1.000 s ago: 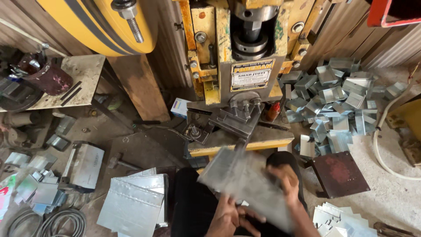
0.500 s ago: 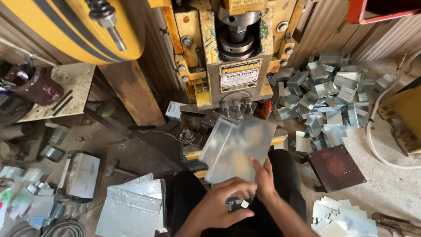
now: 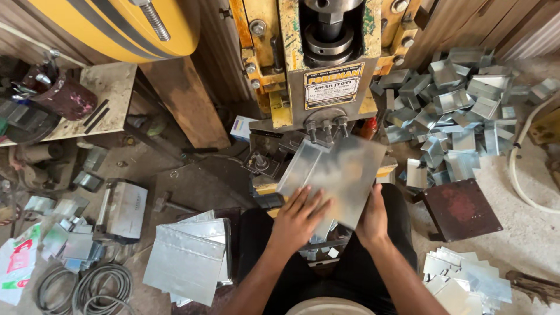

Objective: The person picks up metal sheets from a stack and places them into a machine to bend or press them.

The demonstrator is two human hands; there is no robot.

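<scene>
Work in hand: I feed a flat metal sheet (image 3: 338,175) toward the bed of the yellow press (image 3: 318,70) at 12 o'clock from my hands.
Sheet position: it lies tilted over the press bed, its far edge just below the bolts under the press's label plate, its near edge at my hands. It shows a lengthwise fold line along its left part.
Done so far, as I judge: a heap of bent pieces (image 3: 455,111) lies at 2 o'clock, which suggests many sheets have already been formed.
Left to do, as I judge: a stack of flat blanks (image 3: 189,259) waits at 8 o'clock, so a good share remains. This sheet is not yet seated under the ram.
Left hand (image 3: 297,219): fingers spread apart and pressed flat on top of the sheet's near left part; it bears down and does not pinch.
Right hand (image 3: 373,219): closed on the sheet's near right edge, thumb on top; the fingers below are hidden.
Other stock: a second pile of cut sheets (image 3: 466,280) lies at 4 o'clock; a dark rusty plate (image 3: 461,207) lies on the floor at 3 o'clock.
</scene>
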